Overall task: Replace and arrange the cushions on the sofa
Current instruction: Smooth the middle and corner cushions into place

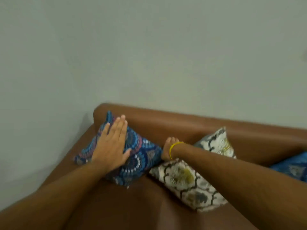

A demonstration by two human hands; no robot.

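Note:
A blue patterned cushion (141, 156) leans in the left corner of the brown leather sofa (182, 125). My left hand (113, 143) lies flat on its face, fingers straight and together. My right hand (168, 149), with a yellow band at the wrist, is curled around the cushion's right edge; its fingers are partly hidden behind the cushion. A white cushion with grey and yellow print (191, 180) rests against the sofa back just to the right, under my right forearm.
Another blue cushion (290, 166) shows at the right edge on the sofa seat. A plain pale wall (149, 55) rises behind the sofa. The sofa's left armrest (78, 143) runs beside the blue patterned cushion.

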